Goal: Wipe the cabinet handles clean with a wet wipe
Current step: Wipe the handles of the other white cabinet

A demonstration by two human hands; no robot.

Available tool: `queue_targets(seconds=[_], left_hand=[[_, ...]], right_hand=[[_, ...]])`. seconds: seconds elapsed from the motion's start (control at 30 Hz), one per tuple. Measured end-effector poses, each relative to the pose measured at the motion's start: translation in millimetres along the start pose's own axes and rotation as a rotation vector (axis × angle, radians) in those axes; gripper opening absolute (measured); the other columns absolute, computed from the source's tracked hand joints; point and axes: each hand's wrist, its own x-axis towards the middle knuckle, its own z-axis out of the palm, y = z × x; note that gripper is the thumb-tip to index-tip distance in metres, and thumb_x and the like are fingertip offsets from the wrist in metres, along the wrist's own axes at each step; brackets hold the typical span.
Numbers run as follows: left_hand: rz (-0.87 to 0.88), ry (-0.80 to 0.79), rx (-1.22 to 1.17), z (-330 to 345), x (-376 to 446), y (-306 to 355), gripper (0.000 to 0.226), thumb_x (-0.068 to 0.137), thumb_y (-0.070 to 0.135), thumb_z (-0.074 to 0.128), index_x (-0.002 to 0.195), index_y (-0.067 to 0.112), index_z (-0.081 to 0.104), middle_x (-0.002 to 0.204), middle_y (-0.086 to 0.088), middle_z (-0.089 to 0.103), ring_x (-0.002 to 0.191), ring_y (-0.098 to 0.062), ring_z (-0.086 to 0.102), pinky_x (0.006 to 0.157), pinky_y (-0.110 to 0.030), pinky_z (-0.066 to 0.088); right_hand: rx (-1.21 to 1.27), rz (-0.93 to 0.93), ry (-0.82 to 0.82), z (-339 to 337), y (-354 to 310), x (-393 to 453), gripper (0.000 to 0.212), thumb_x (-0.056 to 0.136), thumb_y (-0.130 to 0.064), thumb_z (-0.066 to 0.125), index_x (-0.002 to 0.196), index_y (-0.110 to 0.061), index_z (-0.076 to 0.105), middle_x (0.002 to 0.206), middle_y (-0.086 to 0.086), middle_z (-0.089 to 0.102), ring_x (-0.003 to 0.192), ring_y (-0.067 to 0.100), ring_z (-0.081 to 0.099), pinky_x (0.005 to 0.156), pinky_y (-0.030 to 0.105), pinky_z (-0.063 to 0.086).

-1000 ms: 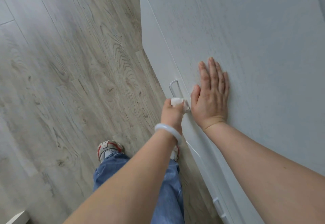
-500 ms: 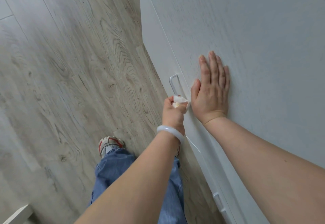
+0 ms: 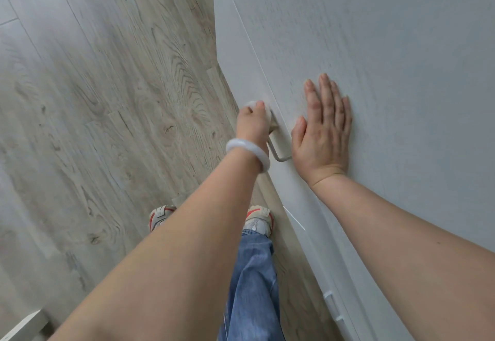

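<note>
Left hand (image 3: 253, 123) curled around the far end of the cabinet handle (image 3: 278, 153), wet wipe (image 3: 254, 104) bunched under the fingers; only a pale edge of it shows past the knuckles. Grip closed on wipe and bar together. Right hand (image 3: 322, 133) lies flat, fingers straight, on the cabinet top (image 3: 401, 72) just beside the handle, holding nothing, likely steadying.

To do this stroke well: keep the wipe wrapped right round the bar, not only its outer face, and work into the bend where the bar meets the drawer front (image 3: 302, 201). Light pull only, or the drawer may slide out. A second handle (image 3: 332, 306) lower down looks not yet reached.

Against the earlier frames: the left hand was at the near end of the bar with the far end bare; now it is at the far end and the near corner is exposed. Right hand much as before.
</note>
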Motion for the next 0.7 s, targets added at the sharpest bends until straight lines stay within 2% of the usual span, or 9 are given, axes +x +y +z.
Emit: queue_targets(seconds=[0.07, 0.13, 0.2, 0.33, 0.43, 0.53, 0.57, 0.63, 0.7], left_hand=[[0.007, 0.027, 0.06, 2, 4, 1, 0.021, 0.098, 0.02, 0.047, 0.103, 0.0, 0.054, 0.084, -0.008, 0.057, 0.075, -0.021, 0.055, 0.077, -0.036, 0.051], [0.036, 0.041, 0.123, 0, -6, -19, 0.035, 0.097, 0.025, 0.048, 0.117, -0.005, 0.051, 0.086, -0.006, 0.056, 0.079, -0.022, 0.053, 0.071, -0.035, 0.049], [0.012, -0.012, 0.136, -2, -28, -46, 0.035, 0.096, 0.025, 0.048, 0.115, -0.004, 0.05, 0.082, -0.002, 0.053, 0.078, -0.021, 0.049, 0.063, -0.029, 0.042], [-0.03, -0.005, 0.052, -2, -42, -53, 0.011, 0.098, 0.015, 0.05, 0.11, 0.016, 0.049, 0.089, 0.009, 0.054, 0.081, -0.01, 0.053, 0.067, -0.02, 0.042], [0.023, -0.002, 0.006, -2, -17, -13, 0.01, 0.092, 0.005, 0.053, 0.099, 0.012, 0.05, 0.081, 0.002, 0.049, 0.072, -0.017, 0.048, 0.062, -0.023, 0.04], [-0.007, -0.01, 0.109, -2, 1, 8, 0.01, 0.075, 0.005, 0.056, 0.079, 0.011, 0.049, 0.074, -0.004, 0.045, 0.073, -0.02, 0.042, 0.063, -0.026, 0.037], [-0.006, -0.007, 0.144, -1, -1, 5, 0.006, 0.082, 0.006, 0.056, 0.087, 0.006, 0.052, 0.077, -0.006, 0.05, 0.072, -0.021, 0.047, 0.063, -0.025, 0.039], [0.002, 0.026, 0.155, -4, -15, -18, 0.019, 0.095, 0.012, 0.049, 0.112, 0.006, 0.052, 0.088, -0.003, 0.058, 0.08, -0.019, 0.056, 0.065, -0.023, 0.043], [-0.011, -0.001, 0.121, -6, -37, -47, 0.02, 0.095, 0.012, 0.051, 0.115, 0.014, 0.048, 0.094, 0.001, 0.058, 0.087, -0.016, 0.056, 0.068, -0.022, 0.044]], right_hand=[[0.0, 0.004, 0.002, 0, 1, 0, 0.059, 0.089, -0.021, 0.042, 0.147, -0.012, 0.037, 0.156, 0.011, 0.029, 0.145, 0.025, 0.026, 0.119, 0.044, 0.016], [-0.004, 0.003, -0.001, 0, 1, 0, 0.06, 0.089, -0.021, 0.043, 0.148, -0.013, 0.036, 0.156, 0.011, 0.029, 0.145, 0.025, 0.025, 0.119, 0.044, 0.016], [-0.008, 0.009, -0.005, 0, 1, 0, 0.06, 0.088, -0.021, 0.043, 0.148, -0.013, 0.036, 0.156, 0.011, 0.028, 0.145, 0.025, 0.025, 0.119, 0.045, 0.016], [-0.011, 0.007, -0.005, 0, 0, 0, 0.061, 0.088, -0.021, 0.044, 0.147, -0.013, 0.037, 0.156, 0.011, 0.028, 0.145, 0.024, 0.025, 0.119, 0.045, 0.016], [0.003, 0.002, 0.003, 0, 1, 0, 0.06, 0.088, -0.021, 0.045, 0.147, -0.013, 0.038, 0.156, 0.011, 0.029, 0.145, 0.025, 0.026, 0.119, 0.044, 0.016], [0.002, 0.002, 0.005, 1, 0, 0, 0.06, 0.089, -0.021, 0.044, 0.147, -0.013, 0.037, 0.156, 0.011, 0.029, 0.145, 0.024, 0.026, 0.119, 0.044, 0.016], [-0.001, 0.004, 0.002, 1, 0, 0, 0.06, 0.089, -0.021, 0.044, 0.148, -0.013, 0.037, 0.156, 0.011, 0.029, 0.145, 0.024, 0.025, 0.119, 0.044, 0.016], [-0.009, 0.006, -0.006, 1, 1, 0, 0.06, 0.088, -0.022, 0.043, 0.148, -0.013, 0.036, 0.156, 0.011, 0.028, 0.145, 0.024, 0.025, 0.119, 0.045, 0.016], [-0.014, 0.012, -0.014, 1, 1, -1, 0.061, 0.088, -0.022, 0.042, 0.148, -0.013, 0.035, 0.157, 0.01, 0.027, 0.145, 0.024, 0.024, 0.119, 0.045, 0.016]])
